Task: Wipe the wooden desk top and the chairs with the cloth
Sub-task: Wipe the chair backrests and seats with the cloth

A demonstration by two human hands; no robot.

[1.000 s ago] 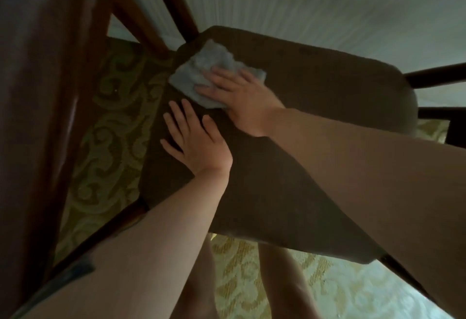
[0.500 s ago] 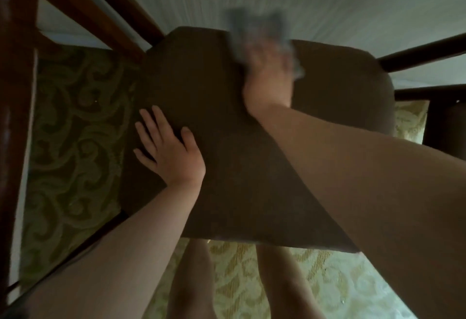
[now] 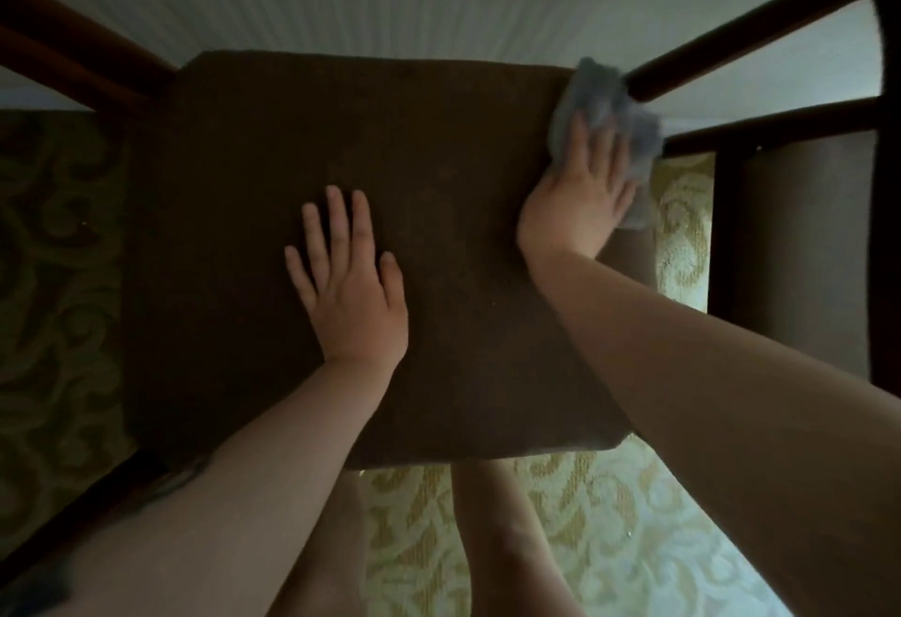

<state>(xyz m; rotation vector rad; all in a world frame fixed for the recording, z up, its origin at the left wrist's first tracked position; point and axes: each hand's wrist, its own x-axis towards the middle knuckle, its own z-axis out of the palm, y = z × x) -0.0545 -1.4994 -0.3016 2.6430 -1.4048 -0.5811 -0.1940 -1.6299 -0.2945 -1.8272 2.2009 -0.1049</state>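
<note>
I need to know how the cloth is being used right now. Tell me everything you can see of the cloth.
The cloth is a small grey-blue rag, soft and fuzzy-looking, bunched rather than folded flat. It lies at the far right corner of the brown padded chair seat, spilling over the seat's right edge, next to a dark wooden rail; whether it touches the rail cannot be told. The right hand presses on it with straight fingers. Its edges are blurred. The left hand lies flat on the seat, apart from it.
</note>
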